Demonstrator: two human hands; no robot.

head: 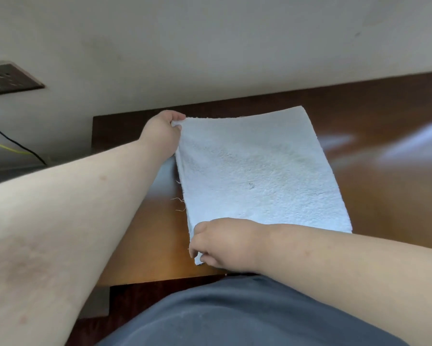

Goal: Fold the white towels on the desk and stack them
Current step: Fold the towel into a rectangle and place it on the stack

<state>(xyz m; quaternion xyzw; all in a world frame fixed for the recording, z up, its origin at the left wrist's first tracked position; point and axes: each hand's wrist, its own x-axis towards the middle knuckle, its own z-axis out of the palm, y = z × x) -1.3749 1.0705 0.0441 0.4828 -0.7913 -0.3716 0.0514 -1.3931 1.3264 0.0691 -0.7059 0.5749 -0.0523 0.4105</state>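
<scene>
Soft daylight, moderately bright. Glare streaks on glossy surface (384, 146) at right. Wide-angle warp at edges; slight overall softness.

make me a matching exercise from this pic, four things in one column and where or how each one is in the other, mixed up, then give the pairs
Column one
1. white terry towel
2. left hand
3. right hand
4. dark wall socket plate

Column two
A. pinches the towel's near left corner
B. on the wall, far left
C. lies on the brown wooden desk
D. pinches the towel's far left corner

Pairs: 1-C, 2-D, 3-A, 4-B
</scene>
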